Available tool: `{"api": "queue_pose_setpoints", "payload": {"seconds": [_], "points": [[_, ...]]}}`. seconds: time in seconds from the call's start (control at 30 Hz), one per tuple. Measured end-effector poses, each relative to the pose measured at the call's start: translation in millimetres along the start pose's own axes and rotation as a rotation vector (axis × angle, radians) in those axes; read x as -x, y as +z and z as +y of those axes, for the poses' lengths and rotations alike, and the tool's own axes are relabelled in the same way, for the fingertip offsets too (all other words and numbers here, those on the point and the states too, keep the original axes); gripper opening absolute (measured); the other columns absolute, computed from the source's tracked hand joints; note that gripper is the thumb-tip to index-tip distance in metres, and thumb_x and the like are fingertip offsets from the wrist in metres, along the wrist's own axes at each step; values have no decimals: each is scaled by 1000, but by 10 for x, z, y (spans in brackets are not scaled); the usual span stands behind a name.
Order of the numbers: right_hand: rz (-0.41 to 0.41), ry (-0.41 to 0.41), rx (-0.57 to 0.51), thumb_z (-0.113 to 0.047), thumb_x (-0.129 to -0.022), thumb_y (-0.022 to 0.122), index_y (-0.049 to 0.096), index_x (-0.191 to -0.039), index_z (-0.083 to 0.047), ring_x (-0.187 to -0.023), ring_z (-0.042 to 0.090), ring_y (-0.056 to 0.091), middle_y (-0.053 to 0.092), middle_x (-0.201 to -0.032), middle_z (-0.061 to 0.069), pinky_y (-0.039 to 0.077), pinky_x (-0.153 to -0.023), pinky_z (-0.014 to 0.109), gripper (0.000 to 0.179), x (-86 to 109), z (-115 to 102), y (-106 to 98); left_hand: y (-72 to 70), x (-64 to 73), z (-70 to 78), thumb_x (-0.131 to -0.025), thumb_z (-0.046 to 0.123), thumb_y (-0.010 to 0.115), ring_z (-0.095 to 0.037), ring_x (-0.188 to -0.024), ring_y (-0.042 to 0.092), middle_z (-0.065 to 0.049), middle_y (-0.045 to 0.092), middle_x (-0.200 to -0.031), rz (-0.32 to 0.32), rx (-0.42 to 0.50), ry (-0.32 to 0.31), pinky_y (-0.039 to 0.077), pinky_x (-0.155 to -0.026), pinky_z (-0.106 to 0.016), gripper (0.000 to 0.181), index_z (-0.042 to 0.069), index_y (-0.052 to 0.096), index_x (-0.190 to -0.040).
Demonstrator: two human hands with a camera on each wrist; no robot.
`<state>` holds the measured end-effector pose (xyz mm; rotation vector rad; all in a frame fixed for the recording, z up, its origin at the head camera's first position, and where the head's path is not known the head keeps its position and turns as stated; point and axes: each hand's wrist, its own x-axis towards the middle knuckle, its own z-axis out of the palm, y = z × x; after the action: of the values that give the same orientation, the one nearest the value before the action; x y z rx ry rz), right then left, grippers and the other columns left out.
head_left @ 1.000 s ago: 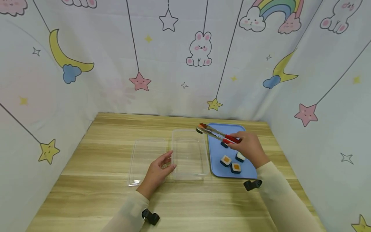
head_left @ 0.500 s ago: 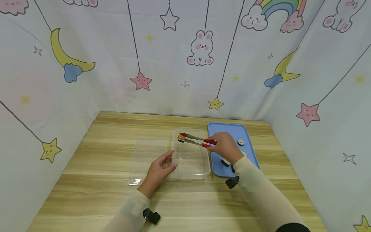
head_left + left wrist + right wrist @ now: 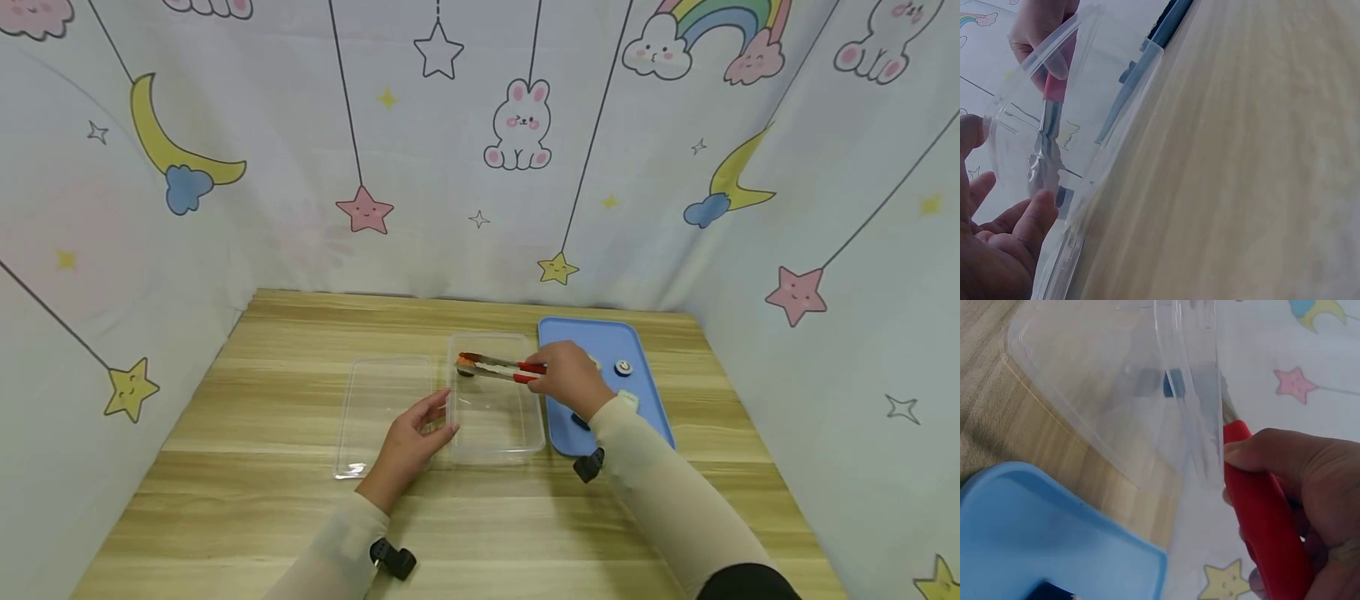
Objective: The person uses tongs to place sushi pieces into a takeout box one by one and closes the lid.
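My right hand (image 3: 572,379) grips metal tongs (image 3: 504,367) by their red handles (image 3: 1266,519). Between the tong tips is a sushi piece (image 3: 466,365) with an orange top and a dark wrap. It is inside the clear plastic container (image 3: 495,433), near the far left corner; in the right wrist view its dark side (image 3: 1174,383) shows through the plastic. Whether it touches the bottom, I cannot tell. My left hand (image 3: 408,446) rests its spread fingers against the container's left wall, and in the left wrist view the fingers (image 3: 1035,219) touch the plastic.
A blue tray (image 3: 588,332) lies right of the container, bearing several sushi pieces, among them a round one (image 3: 623,367); my right arm hides part of it. Left of the container lies a flat clear lid (image 3: 382,408). A printed curtain (image 3: 450,258) surrounds the wooden table (image 3: 300,325).
My right hand has carried the tongs and sushi piece leftward from above the tray's far left edge to the container, then lowered them into it. My left hand has stayed put.
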<state>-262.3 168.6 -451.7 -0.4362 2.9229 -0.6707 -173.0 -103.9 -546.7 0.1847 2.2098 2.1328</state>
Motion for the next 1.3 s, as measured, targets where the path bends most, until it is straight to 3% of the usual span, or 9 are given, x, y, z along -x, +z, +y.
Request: {"api": "queue_pose_setpoints", "payload": {"seconds": [0.5,0.73,0.97,1.3], "points": [[-36,24,34,-17,-82,88,79,-120,-13,-96,19,65,76,-114,3,56,-69,30,39,-9,-56,-35,-1,14,12,-93,4,77,-39,-133,56,-20,53,-151,-1,-4,13,56,-95,-27,62,2,53,-150],[19,-9,13,-24,-83,89,76,-126,-13,-93,20,65,75,-112,5,58,-73,35,46,75,40,-207,1,6,5,-93,4,77,-39,-134,56,-20,53,-152,1,-2,7,56,-97,-29,61,2,54,-149],[156,14,-33,-26,-85,87,73,-131,-11,-95,26,66,74,-113,8,59,-77,42,51,214,406,-437,-1,8,14,-93,4,77,-39,-134,55,-20,52,-153,4,-10,-1,56,-98,-29,61,2,54,-149],[239,179,-39,-27,-89,84,68,-134,-1,-105,39,64,67,-128,23,60,-82,51,55,657,1194,-636,-10,-13,-42,-93,9,79,-35,-134,57,-16,54,-152,8,-49,-16,56,-99,-33,62,8,56,-150]]}}
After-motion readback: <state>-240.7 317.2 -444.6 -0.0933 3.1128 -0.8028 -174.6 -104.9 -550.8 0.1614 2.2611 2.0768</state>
